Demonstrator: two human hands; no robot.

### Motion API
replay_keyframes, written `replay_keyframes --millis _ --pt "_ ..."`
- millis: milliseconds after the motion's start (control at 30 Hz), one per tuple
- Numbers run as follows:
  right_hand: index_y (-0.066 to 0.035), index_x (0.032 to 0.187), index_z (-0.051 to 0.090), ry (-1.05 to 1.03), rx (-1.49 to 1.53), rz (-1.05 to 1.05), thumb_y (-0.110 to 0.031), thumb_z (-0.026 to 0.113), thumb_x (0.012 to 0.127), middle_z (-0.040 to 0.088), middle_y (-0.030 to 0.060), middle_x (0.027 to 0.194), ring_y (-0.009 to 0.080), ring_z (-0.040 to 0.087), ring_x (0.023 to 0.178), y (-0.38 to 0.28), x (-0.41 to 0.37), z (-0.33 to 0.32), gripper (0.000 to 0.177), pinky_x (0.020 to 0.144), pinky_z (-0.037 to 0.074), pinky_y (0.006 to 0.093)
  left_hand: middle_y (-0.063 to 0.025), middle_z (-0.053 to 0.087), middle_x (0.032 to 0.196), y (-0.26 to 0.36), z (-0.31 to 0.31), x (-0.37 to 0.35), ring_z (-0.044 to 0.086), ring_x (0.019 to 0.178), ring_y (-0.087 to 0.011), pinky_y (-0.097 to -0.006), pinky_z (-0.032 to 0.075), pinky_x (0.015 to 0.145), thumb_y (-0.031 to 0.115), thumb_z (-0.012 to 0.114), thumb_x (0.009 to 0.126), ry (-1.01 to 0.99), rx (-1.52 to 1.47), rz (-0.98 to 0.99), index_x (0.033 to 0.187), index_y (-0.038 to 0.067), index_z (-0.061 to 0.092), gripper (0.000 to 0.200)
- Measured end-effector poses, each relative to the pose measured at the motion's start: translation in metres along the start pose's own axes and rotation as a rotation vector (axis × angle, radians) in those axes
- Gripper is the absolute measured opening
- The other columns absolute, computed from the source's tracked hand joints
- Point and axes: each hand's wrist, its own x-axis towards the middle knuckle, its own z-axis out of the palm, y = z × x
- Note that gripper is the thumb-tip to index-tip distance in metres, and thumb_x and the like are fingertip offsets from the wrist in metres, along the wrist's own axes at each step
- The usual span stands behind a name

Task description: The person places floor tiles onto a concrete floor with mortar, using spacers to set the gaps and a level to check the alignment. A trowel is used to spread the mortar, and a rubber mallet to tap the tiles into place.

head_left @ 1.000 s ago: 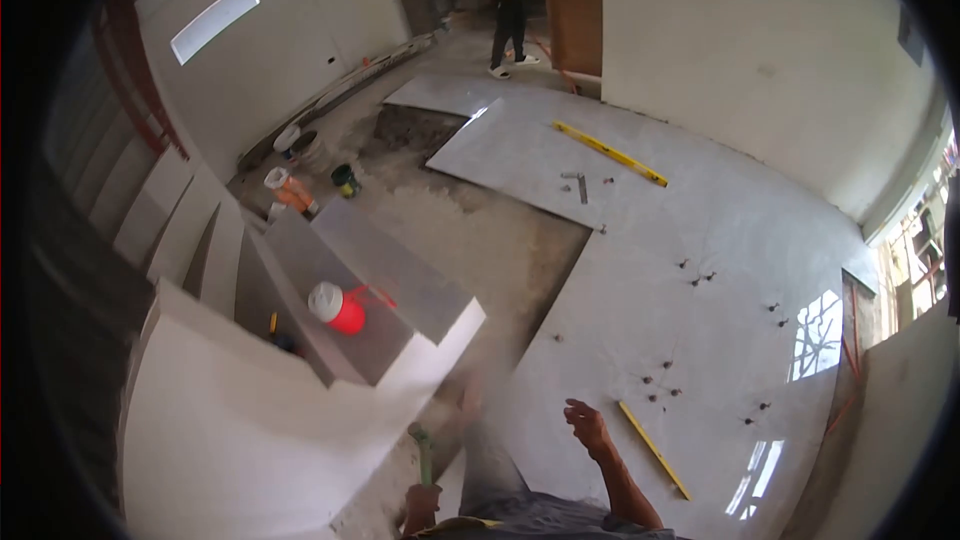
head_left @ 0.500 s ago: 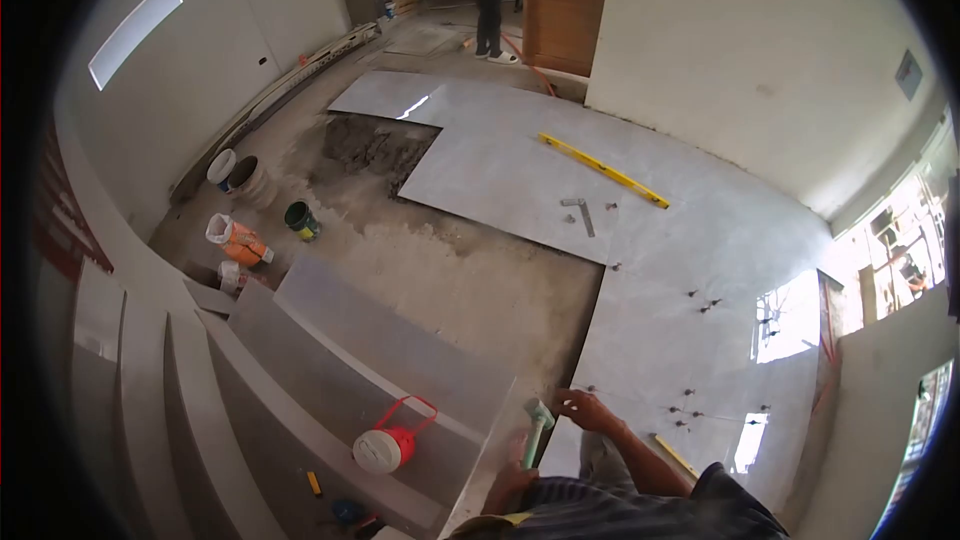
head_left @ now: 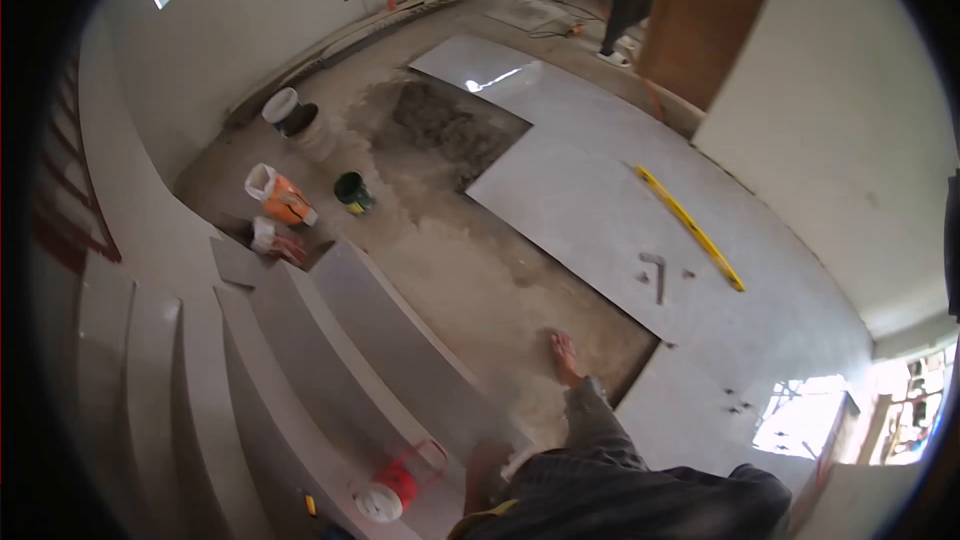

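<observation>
Steps: grey stair treads [head_left: 370, 330], curving from far left toward the left hand.
Sack: orange-and-white, open-topped [head_left: 282, 197], standing on the concrete floor [head_left: 440, 250], crumpled bag [head_left: 278, 240] just beside it.
Buckets: white one [head_left: 280, 106] and brown one [head_left: 302, 121] side by side behind the sack; green pail [head_left: 353, 194] to their right, nearer.
Yellow-handled tool: small [head_left: 311, 506], on a step, bottom edge.
Jug: red with white lid [head_left: 392, 492], tilted in view, on a step left of the left hand.
Mortar: rough dark patch [head_left: 440, 130] in the tile cutout.
Left hand: low [head_left: 486, 470], close to the body, motion-blurred. Can't tell if fingers are apart or closed.
Pale shape: just right of that hand [head_left: 515, 461]; too blurred to identify or confirm a grip.
Bare foot: on concrete [head_left: 563, 352], near the tile edge.
Floor tiles: glossy pale grey [head_left: 580, 175], centre to right.
Second person: yellow top, dark trousers [head_left: 625, 5], by the brown door [head_left: 712, 15].
L-shaped metal piece: flat on tile [head_left: 657, 278].
Spirit level: yellow [head_left: 690, 227], flat on tile.
Tile clips: small dark cluster [head_left: 738, 405].
Right hand: out of view, can't tell finger state.
</observation>
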Motion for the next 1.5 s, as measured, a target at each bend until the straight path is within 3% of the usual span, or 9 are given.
replay_keyframes --millis 200,333,500,567,733,900,1200,1300,1500 --pt "-0.006 0.117 0.056 -0.157 0.04 0.119 -0.068 0.033 0.092 0.063 0.0125 0.109 0.0362 0.061 0.1 -0.256 0.008 -0.06 0.071 0.082 0.047 0.058 -0.0079 0.058 0.062 0.046 -0.033 0.048 0.057 0.052 -0.0174 -0.0333 0.048 0.05 0.021 0.067 0.076 0.122 -0.291 -0.585 0.077 0.0 0.063 0.021" --pt "-0.015 0.109 0.056 0.283 -0.214 -0.967 -0.038 0.046 0.097 0.062 0.0018 0.095 0.0138 0.058 0.088 -0.46 0.157 -0.089 0.028 0.074 0.046 0.044 -0.0064 0.058 0.063 0.094 -0.095 0.058 0.056 0.051 -0.0167 -0.0316 0.049 0.049 0.017 0.067 0.077 0.108 -0.288 -0.371 0.075 0.0 0.06 0.019" --pt "-0.019 0.13 0.051 -0.017 0.055 -0.741 -0.033 0.056 0.09 0.058 0.0016 0.116 0.0158 0.059 0.101 -0.661 0.088 0.13 0.043 0.083 0.044 0.0398 -0.0088 0.062 0.068 0.176 -0.13 0.101 0.061 0.056 -0.0191 -0.0321 0.049 0.054 0.022 0.071 0.077 0.095 -0.108 -0.385 0.087 0.001 0.061 0.026" --pt "-0.01 0.129 0.051 -0.191 -0.424 -1.176 -0.023 0.058 0.089 0.058 0.0024 0.114 0.0148 0.059 0.1 -0.669 0.123 0.183 0.043 0.08 0.047 0.0335 -0.0128 0.064 0.071 0.185 -0.127 0.126 0.065 0.061 -0.0261 -0.0377 0.051 0.058 0.022 0.071 0.076 0.075 -0.042 -0.34 0.094 0.001 0.059 0.03" --pt "-0.003 0.109 0.064 -0.007 -1.159 -1.099 -0.036 0.049 0.094 0.067 0.0165 0.104 0.0284 0.063 0.098 -0.628 0.101 0.295 0.039 0.086 0.047 0.0385 -0.0156 0.065 0.075 0.242 -0.171 0.211 0.065 0.067 -0.0313 -0.0411 0.051 0.062 0.022 0.072 0.075 0.011 0.196 -0.227 0.098 0.002 0.058 0.034" --pt "-0.01 0.114 0.065 -0.044 -1.624 -0.405 -0.05 0.062 0.082 0.064 0.0161 0.107 0.0367 0.058 0.105 -0.542 0.134 0.276 0.051 0.092 0.044 0.0502 -0.0185 0.066 0.079 0.315 -0.232 0.318 0.065 0.074 -0.0364 -0.0444 0.051 0.066 0.022 0.072 0.074 -0.072 0.487 -0.027 0.103 0.002 0.056 0.038" --pt "-0.009 0.096 0.061 0.606 -0.89 -0.598 -0.031 0.058 0.09 0.061 0.0137 0.104 0.035 0.054 0.109 -0.536 0.029 0.385 0.023 0.078 0.042 0.0564 -0.0254 0.065 0.095 0.316 -0.311 0.419 0.061 0.093 -0.0455 -0.0504 0.048 0.079 0.024 0.07 0.072 -0.565 0.933 0.011 0.116 0.004 0.051 0.051" --pt "-0.006 0.094 0.062 0.437 -0.596 -0.375 -0.033 0.055 0.092 0.064 0.0199 0.094 0.0397 0.059 0.096 -0.547 -0.006 0.376 0.028 0.079 0.044 0.0526 -0.0261 0.065 0.101 0.383 -0.317 0.426 0.061 0.1 -0.0428 -0.0477 0.048 0.082 0.021 0.062 0.078 -0.745 0.841 -0.116 0.114 0.002 0.056 0.041" --pt "0.001 0.085 0.065 0.255 -0.22 -0.651 -0.053 0.055 0.089 0.066 0.0246 0.087 0.0389 0.064 0.087 -0.588 -0.02 0.338 0.055 0.076 0.047 0.0467 -0.0216 0.067 0.091 0.409 -0.311 0.463 0.066 0.089 -0.0321 -0.0394 0.049 0.079 0.015 0.061 0.074 -0.824 0.808 -0.215 0.103 0.0 0.063 0.033"
